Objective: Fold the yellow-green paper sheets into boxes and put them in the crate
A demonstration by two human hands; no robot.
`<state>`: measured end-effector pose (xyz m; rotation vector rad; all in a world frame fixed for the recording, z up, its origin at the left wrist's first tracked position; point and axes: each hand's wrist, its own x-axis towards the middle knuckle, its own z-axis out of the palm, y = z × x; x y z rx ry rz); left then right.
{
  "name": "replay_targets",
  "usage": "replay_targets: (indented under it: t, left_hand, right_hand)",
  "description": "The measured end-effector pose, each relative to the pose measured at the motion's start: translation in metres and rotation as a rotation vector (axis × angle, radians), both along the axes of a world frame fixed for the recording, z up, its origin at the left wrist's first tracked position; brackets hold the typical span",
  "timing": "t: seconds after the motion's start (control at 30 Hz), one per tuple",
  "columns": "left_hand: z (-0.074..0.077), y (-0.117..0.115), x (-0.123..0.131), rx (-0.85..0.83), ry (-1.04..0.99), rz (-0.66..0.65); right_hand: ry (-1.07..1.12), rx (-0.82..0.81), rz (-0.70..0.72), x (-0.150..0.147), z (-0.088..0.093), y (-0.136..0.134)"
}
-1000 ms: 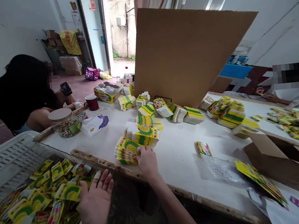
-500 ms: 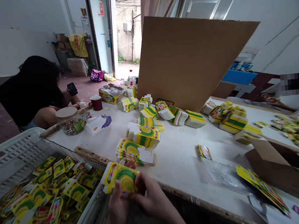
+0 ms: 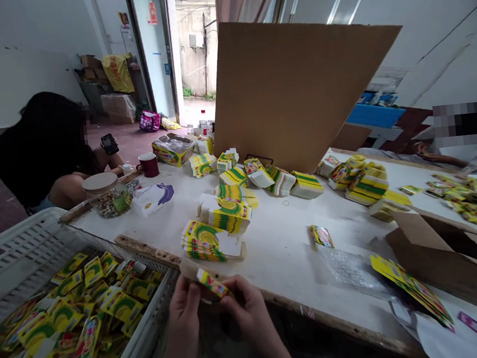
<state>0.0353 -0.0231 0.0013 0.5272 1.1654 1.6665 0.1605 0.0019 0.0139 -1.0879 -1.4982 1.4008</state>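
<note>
Between my two hands, just in front of the table's near edge, is a small yellow-green printed carton (image 3: pixel 212 283), turned with its narrow side up. My left hand (image 3: pixel 187 308) grips its left end, thumb on the near side. My right hand (image 3: pixel 245 302) pinches the right end. A pale flap stands out at the carton's left; its inside is hidden. Just beyond my hands lies a fanned stack of flat cartons (image 3: pixel 202 240), with another stack (image 3: pixel 227 214) behind it.
At my left, a white plastic crate (image 3: pixel 12 237) holds many yellow cartons. A big cardboard sheet (image 3: pixel 301 88) stands upright on the table (image 3: pixel 267 260). An open brown box (image 3: pixel 454 271) is at the right, a jar (image 3: pixel 107 197) and mug (image 3: pixel 148 165) at the left. A person (image 3: pixel 37 148) sits holding a phone.
The carton has turned from showing its broad printed face to showing its narrow side. My hands have drawn round its two ends. The view has shifted slightly.
</note>
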Motion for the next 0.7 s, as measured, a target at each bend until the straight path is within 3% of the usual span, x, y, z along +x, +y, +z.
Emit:
replay_targets:
  t: [0.13, 0.27, 0.37, 0.47, 0.5, 0.57, 0.63, 0.7]
  left_hand:
    - [0.000, 0.006, -0.010, -0.029, 0.080, -0.083]
    - [0.019, 0.008, -0.040, 0.130, 0.141, -0.281]
    - [0.034, 0.007, -0.055, 0.062, 0.371, -0.426]
    - [0.034, 0.009, -0.046, -0.015, 0.592, -0.658]
    - [0.031, 0.009, -0.039, 0.000, 0.633, -0.710]
    - [0.020, 0.008, -0.023, 0.025, 0.710, -0.713]
    - [0.008, 0.003, -0.010, 0.011, 0.804, -0.570]
    - [0.000, -0.002, -0.001, 0.020, 0.878, -0.411]
  right_hand:
    - [-0.050, 0.104, -0.059, 0.025, 0.007, 0.011]
    - [-0.282, 0.399, -0.084, 0.052, 0.026, 0.019]
    - [-0.497, 0.619, 0.038, 0.060, 0.038, 0.016]
    - [-0.570, 0.717, 0.218, 0.055, 0.040, 0.006]
    - [-0.558, 0.718, 0.222, 0.052, 0.039, 0.002]
    - [-0.475, 0.642, 0.082, 0.046, 0.035, -0.004]
    - [-0.318, 0.447, -0.115, 0.040, 0.029, -0.007]
    - [-0.091, 0.157, -0.168, 0.033, 0.020, -0.007]
